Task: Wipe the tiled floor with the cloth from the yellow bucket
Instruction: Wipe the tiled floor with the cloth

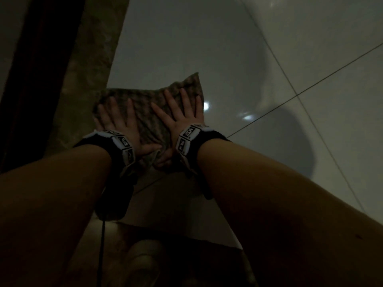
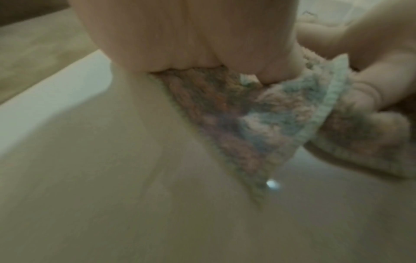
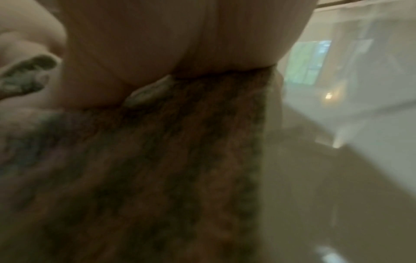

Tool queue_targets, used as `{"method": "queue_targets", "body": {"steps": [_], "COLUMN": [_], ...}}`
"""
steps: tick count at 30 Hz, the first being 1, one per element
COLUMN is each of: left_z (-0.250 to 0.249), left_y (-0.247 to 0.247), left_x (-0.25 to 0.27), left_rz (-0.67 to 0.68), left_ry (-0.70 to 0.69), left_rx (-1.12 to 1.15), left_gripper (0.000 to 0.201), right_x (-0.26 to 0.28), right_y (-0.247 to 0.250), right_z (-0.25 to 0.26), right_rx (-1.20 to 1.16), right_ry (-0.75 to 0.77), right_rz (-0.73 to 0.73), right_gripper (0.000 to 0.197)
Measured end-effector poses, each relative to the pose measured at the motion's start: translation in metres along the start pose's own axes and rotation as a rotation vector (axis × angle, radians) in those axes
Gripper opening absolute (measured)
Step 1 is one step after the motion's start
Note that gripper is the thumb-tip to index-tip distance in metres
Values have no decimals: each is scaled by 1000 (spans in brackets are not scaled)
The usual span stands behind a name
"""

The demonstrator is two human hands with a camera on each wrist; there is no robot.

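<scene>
Now both palms down, fingers spread flat: left hand (image 1: 116,123) at 9 o'clock, right hand (image 1: 182,114) at 3 o'clock, pressing patterned terry cloth (image 1: 145,112) onto glossy white tiled floor (image 1: 269,79).

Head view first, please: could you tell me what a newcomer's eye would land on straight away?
Two hands side by side, the left hand and right hand, pressing flat with spread fingers on a patterned cloth at the centre. Around it lies the glossy tiled floor, with bright glints just right of the cloth.
</scene>
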State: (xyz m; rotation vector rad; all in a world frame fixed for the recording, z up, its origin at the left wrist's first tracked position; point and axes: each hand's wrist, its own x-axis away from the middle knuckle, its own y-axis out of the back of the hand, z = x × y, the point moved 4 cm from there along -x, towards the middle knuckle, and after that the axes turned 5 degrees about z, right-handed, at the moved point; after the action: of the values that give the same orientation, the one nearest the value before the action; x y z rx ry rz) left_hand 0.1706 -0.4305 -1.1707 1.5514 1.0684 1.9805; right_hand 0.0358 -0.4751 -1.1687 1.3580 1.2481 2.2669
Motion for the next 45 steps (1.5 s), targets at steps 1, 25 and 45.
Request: {"method": "queue_targets", "body": {"steps": [1, 25, 45], "left_z": [-3, -59, -65], "left_y": [5, 111, 140], "left_x": [-5, -132, -173], "left_rz": [-19, -76, -52], "left_ry": [-12, -147, -172], "left_rx": [2, -65, -48], "left_gripper": [134, 127, 129], "right_x": [-3, -96, -133], "right_y": [5, 108, 139], "right_z": [-5, -97, -109], "right_rx": [-12, -71, -20], "right_ry": [-4, -117, -113], "right_rz": [-10, -97, -35], "right_gripper": [124, 123, 123]}}
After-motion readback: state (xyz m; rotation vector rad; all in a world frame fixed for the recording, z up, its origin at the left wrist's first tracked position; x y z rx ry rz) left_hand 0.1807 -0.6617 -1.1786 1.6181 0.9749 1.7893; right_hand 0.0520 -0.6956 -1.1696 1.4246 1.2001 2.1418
